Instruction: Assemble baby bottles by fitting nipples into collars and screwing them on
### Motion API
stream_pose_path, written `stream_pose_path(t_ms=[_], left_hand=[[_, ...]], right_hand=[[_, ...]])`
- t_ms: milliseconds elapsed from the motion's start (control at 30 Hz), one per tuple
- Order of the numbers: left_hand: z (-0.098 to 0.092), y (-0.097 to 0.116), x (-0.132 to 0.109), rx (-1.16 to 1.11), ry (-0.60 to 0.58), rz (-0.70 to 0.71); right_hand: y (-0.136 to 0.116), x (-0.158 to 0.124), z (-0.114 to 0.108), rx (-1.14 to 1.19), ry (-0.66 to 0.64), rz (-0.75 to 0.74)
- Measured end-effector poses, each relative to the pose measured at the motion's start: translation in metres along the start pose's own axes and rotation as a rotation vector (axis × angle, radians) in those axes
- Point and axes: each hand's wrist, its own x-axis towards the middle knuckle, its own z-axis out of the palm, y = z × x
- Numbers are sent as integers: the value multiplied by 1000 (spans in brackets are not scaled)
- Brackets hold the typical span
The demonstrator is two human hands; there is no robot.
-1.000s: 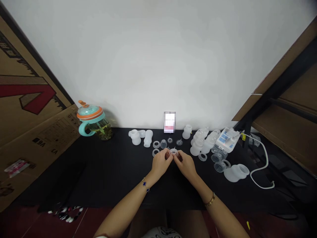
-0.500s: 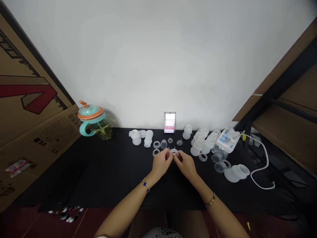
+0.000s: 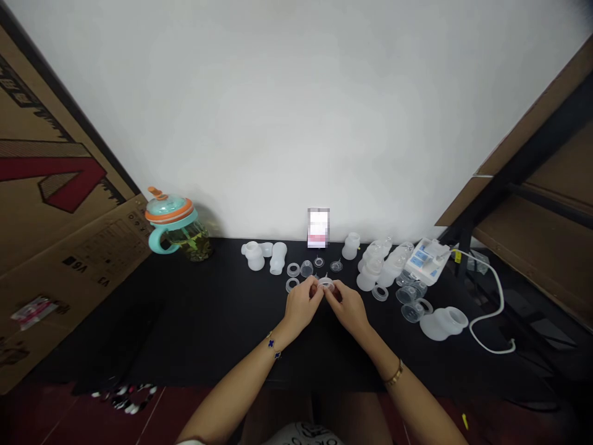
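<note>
Between my fingertips is a translucent bottle collar ring (image 3: pixel 326 282), with a small pointed tip sticking up from it. My left hand (image 3: pixel 302 303) pinches its left side, and my right hand (image 3: pixel 345 307) grips the right side. Just beyond my left hand lie two more collar rings, one farther back (image 3: pixel 293 269) and one nearer (image 3: pixel 291 285), beside a clear cap (image 3: pixel 306 268). Past the held ring, a clear bottle nipple (image 3: pixel 319 262) and a second nipple (image 3: pixel 336 266) rest on the black table (image 3: pixel 222 334). My fingers cover part of the held ring.
White bottles (image 3: pixel 254 256) stand and lie at the back left, with more bottles (image 3: pixel 369 274) to the right. Clear caps (image 3: pixel 412 311), a large bottle (image 3: pixel 442 323), a white device (image 3: pixel 428 262) and its cable (image 3: pixel 499 290) are farther right. A teal-lidded jug (image 3: pixel 178 228) and a phone-like screen (image 3: pixel 318 228) stand behind.
Both hands keep nearly the same place and grip on the ring. The view shifts very slightly; nothing else visibly moves.
</note>
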Motion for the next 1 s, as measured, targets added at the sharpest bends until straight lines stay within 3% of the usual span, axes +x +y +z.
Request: stream_pose_path(t_ms=[400,733,1000], left_hand=[[1,2,0,112,17,-5],[6,-4,1,104,5,61],[5,-4,2,108,10,38]], right_hand=[[4,1,2,-13,-43,25],[5,3,-1,144,-28,35],[4,2,1,57,-64,32]])
